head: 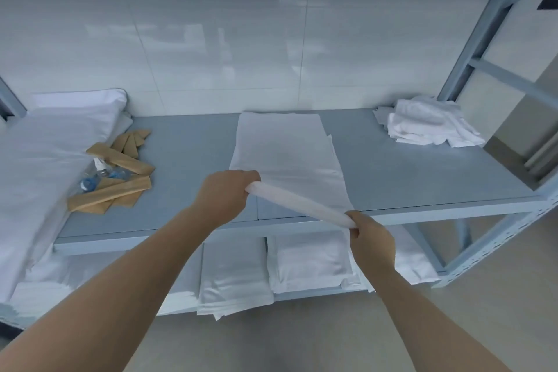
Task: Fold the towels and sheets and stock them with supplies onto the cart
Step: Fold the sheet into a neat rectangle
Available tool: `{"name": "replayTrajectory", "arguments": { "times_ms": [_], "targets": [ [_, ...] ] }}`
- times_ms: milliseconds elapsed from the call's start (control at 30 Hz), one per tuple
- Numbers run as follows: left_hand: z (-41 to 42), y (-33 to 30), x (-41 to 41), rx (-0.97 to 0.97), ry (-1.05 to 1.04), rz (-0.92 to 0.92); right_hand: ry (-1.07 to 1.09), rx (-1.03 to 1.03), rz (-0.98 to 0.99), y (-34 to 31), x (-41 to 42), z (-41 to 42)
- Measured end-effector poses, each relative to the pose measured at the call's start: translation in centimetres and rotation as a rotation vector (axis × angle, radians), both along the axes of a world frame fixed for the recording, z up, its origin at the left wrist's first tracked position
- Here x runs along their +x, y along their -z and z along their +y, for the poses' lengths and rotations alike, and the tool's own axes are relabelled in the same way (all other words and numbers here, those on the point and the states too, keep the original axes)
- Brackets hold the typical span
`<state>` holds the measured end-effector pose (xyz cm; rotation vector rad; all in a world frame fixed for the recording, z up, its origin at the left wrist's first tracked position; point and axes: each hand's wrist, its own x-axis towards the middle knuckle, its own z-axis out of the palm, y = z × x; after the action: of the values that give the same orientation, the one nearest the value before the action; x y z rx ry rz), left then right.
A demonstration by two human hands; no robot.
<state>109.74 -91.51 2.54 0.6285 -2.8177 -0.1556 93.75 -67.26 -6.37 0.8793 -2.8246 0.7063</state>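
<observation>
Two bare forearms reach forward from the bottom of the view toward a grey metal shelf (407, 181). Beige floor shows below them. Behind the shelf stands a wall of glossy white tiles (211, 48), and a perforated grey upright (501, 238) carries the shelf's front right corner.

On the shelf, a long white towel (283, 148) lies flat from the back edge to the front edge, near the middle. Its near end is rolled into a tight tube that sits over the front edge. At the back right corner rests a loose pile of white cloths (428, 127). Along the left edge lies white bedding with a pillow (60, 130), and beside it a scatter of tan paper packets (120, 178) with small clear bottles with blue caps (99, 178) among them. On the lower shelf, below the front edge, sit folded white sheets (235, 275).

Left hand (225, 195) has its fingers curled over the left end of the roll, knuckles up, gripping it. Right hand (373, 240) holds the right end, thumb and fingers pinched around the tube, slightly nearer the camera and lower, so the roll slants down to the right.
</observation>
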Motion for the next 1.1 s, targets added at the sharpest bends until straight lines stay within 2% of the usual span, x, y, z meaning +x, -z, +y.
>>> {"name": "replayTrajectory", "arguments": {
  "times_ms": [133,300,433,567,800,933,1100],
  "targets": [
    [0.3,-1.1,1.4,0.044,-0.004,0.136,0.073,-0.150,0.111,-3.2,-0.5,-0.2],
    [1.3,-3.9,3.5,-0.023,0.033,0.509,0.097,-0.435,0.306,-8.3,0.1,-0.6],
    [0.8,-6.4,4.1,-0.130,0.060,0.641,0.006,-0.453,0.566,-12.5,-0.6,-1.1],
    [-0.7,-7.2,3.5,-0.200,0.038,0.610,-0.058,-0.387,0.699,-14.3,-2.1,-2.4],
    [-4.8,-6.1,-1.7,-0.222,0.019,0.510,-0.086,-0.224,0.693,-13.4,-8.2,-6.5],
    [-9.2,-3.3,-6.6,-0.206,-0.053,0.457,-0.083,-0.161,0.691,-11.2,-13.5,-10.7],
    [-16.7,2.5,-14.2,-0.188,-0.161,0.424,-0.116,-0.005,0.588,-5.9,-21.6,-18.0]
  ]
}}
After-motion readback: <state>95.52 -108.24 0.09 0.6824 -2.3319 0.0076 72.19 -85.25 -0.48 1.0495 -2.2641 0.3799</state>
